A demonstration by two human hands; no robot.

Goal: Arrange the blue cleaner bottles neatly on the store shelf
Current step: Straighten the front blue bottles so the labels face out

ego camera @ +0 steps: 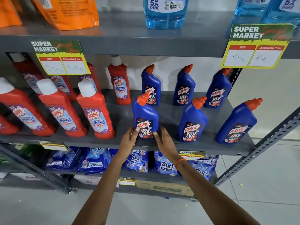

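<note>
Several blue cleaner bottles with orange caps stand upright on the grey middle shelf (123,111), in a back row and a front row. The front-left blue bottle (145,116) stands near the shelf's front edge. My left hand (129,140) grips its lower left side and my right hand (164,140) grips its lower right side, thumbs on the label. Two more front-row bottles stand to the right, one in the middle (192,120) and one at the far right (237,122). Behind are three back-row bottles, among them the left one (151,82).
Red cleaner bottles (95,111) fill the shelf's left half. Price tags (254,46) hang from the upper shelf, which holds light blue bottles (165,12) and orange pouches (68,12). Detergent packs (165,164) lie on the shelf below. A slotted metal upright (263,146) slants at right.
</note>
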